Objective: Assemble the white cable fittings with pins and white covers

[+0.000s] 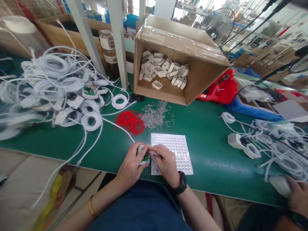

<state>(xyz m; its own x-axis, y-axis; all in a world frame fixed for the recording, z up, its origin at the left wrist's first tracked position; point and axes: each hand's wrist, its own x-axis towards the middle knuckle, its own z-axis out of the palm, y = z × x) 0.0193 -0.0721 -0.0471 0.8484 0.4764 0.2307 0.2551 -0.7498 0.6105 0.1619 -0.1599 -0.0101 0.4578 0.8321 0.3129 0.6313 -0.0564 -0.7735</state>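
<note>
Green table stretches bare below-right of carton; below it, left hand pinches white housing, right hand pinches something unclear.

White housing largely covered by fingers. Left-hand cable coils motion-blurred. Co-worker's hand cut off at right edge.

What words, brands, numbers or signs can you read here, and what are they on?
"di": on the white label of the dark jar behind the white post; the rest is too blurred to read.
No other text is readable: any print on the large cardboard box, the black watch or the background shelves is too small or blurred.
</note>
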